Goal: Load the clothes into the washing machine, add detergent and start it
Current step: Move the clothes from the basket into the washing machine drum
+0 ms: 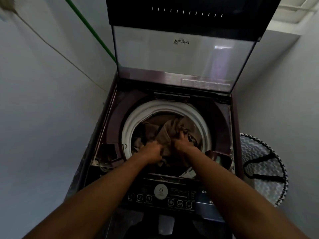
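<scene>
Presently both hands grip the brown cloth (164,135) inside the drum (136,118): left hand (152,150) at its near end, right hand (180,142) beside it; cloth runs far-right.

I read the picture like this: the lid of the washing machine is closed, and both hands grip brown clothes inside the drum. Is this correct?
Not quite. The lid is open, standing raised behind the drum; the head view shows this. The rest holds: the left hand and the right hand both grip the brown clothes inside the drum of the washing machine.
</scene>
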Demonstrator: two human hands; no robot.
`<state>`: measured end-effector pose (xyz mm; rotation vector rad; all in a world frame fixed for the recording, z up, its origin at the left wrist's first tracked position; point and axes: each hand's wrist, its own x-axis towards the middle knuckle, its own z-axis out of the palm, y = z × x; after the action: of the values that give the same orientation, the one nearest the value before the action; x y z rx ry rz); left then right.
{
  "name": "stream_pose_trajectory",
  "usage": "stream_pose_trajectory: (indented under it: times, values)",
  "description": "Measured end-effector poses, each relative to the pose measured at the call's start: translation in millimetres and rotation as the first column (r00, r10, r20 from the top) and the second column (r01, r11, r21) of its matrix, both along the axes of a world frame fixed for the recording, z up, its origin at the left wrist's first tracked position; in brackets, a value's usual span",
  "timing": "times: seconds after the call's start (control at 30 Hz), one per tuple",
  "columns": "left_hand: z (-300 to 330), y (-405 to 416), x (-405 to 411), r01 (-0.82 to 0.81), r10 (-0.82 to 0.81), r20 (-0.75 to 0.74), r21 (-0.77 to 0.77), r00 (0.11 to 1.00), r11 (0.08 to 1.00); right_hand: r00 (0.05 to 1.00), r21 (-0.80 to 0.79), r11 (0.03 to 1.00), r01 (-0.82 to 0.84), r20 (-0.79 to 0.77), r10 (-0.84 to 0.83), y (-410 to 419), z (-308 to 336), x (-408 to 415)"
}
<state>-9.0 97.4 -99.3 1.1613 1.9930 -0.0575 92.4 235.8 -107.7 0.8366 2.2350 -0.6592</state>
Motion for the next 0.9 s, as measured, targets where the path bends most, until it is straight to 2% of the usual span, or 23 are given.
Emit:
stream_pose_trajectory:
  times: [0.13,0.23,0.3,0.53,0.6,0.73,0.83,0.9]
  values:
    - [14,18,-4,-0.145,0.159,-0.050,0.217,0.986,0.966,0.998,-0.006,1.000,0.028,-0.058,-0.029,17,14,-2]
    - [27,37,-9,-0.199,0.233,-0.048,0.375,0.971,0.905,0.964,0.147,0.983,0.113,-0.257,-0.072,23,30,5]
    - [32,47,-8,-0.198,0.231,-0.030,0.411,0.973,0.890,0.929,0.214,0.963,0.162,-0.361,-0.076,27,34,11]
    - [38,75,16,-0.160,0.175,0.019,0.506,0.984,0.847,0.817,0.219,0.930,0.296,-0.562,-0.128,40,46,30]
    - [42,87,27,-0.177,0.182,0.051,0.582,0.982,0.794,0.748,0.230,0.897,0.378,-0.647,-0.149,45,55,39]
    - [56,118,58,-0.186,0.158,0.106,0.709,0.982,0.681,0.516,0.202,0.772,0.602,-0.836,-0.184,62,77,70]
    - [64,147,87,-0.081,0.123,0.003,0.771,0.992,0.632,0.410,0.159,0.667,0.728,-0.881,-0.237,83,82,109]
    - [71,165,110,0.012,0.096,-0.090,0.791,0.991,0.612,0.364,0.093,0.604,0.791,-0.865,-0.344,96,78,137]
